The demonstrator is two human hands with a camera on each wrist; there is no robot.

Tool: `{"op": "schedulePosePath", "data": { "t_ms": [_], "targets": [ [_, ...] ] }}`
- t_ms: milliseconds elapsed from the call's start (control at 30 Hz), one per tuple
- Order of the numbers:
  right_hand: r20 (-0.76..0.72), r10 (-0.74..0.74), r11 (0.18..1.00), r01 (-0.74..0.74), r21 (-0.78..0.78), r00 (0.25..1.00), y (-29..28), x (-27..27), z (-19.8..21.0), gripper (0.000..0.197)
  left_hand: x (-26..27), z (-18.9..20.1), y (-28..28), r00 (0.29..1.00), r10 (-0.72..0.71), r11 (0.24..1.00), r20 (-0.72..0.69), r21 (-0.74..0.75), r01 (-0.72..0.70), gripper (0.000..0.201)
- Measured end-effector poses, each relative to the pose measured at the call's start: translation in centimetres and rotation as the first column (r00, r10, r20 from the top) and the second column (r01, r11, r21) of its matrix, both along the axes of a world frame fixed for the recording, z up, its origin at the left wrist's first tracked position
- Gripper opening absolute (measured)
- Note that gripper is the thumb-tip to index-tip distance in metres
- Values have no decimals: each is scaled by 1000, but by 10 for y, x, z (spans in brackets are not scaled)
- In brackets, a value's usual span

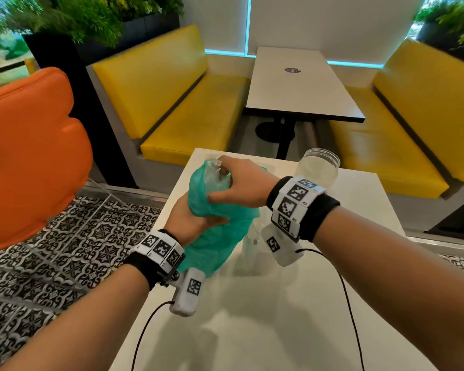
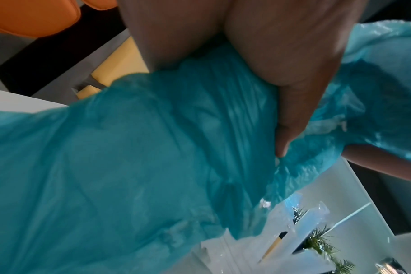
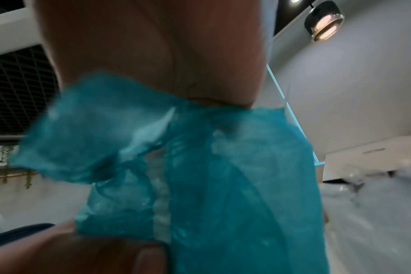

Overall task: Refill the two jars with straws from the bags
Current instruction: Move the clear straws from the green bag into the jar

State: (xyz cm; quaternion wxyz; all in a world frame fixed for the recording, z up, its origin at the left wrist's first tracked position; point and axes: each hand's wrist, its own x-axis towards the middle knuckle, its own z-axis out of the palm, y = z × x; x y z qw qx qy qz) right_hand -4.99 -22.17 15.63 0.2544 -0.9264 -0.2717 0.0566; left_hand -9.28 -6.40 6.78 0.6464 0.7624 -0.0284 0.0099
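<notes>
Teal, crinkled thin plastic bag [image 1: 220, 236] held up over white square table [image 1: 292, 303], neck bunched in left hand [image 1: 190, 220], fingers clenched round it. Right hand [image 1: 241, 183] at 12 o'clock of the bag, pinching its top. Empty clear plastic jar [image 1: 318, 167] upright at 2 o'clock, apart from both hands.

A white bench [image 1: 279, 303] stands over black-and-white patterned floor tiles [image 1: 65, 236]. Beyond the bench, two yellow booth seats [image 1: 188, 103] flank a second white table [image 1: 300, 84]. Left of it, an orange cushion [image 1: 30, 156], possibly a chair.
</notes>
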Motion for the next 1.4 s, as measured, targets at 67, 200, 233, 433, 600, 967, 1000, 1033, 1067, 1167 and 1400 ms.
{"op": "schedulePosePath", "data": {
  "t_ms": [67,200,233,433,600,967,1000,1033,1067,1167,1400],
  "targets": [
    [-22,13,1000,-12,27,1000,4,-1,-2,62,0,-2,1,1000,-23,999,-5,35,24,69],
    [-28,90,996,-90,29,996,11,-5,-3,48,0,-4,0,998,-33,997,-49,74,36,84],
    [-22,93,995,-93,34,995,11,-5,-2,44,1,-5,0,998,-29,997,-55,65,32,83],
    [-29,-44,944,51,327,999,-8,10,20,30,2,-12,4,995,36,999,-88,19,-35,65],
    [-189,-77,942,133,307,979,-7,10,11,83,6,-4,-3,999,-10,1000,-42,-10,10,59],
    [-305,-42,917,157,366,952,-1,6,14,46,4,-5,-8,999,-22,995,-50,92,26,66],
    [-307,-41,917,158,365,951,0,6,14,48,4,-4,-9,998,-25,994,-54,102,30,63],
    [-309,-46,919,161,359,950,1,5,13,50,4,-4,-10,998,-29,993,-54,110,35,61],
    [-310,-53,923,165,348,949,2,5,13,50,4,-3,-10,998,-36,993,-53,112,42,61],
    [-308,-67,911,185,370,949,3,5,15,45,3,-4,-8,998,-44,994,-55,98,49,59],
    [-278,-179,724,317,612,944,-18,17,47,17,3,-17,1,997,39,997,-68,72,-34,86]
  ]
}}
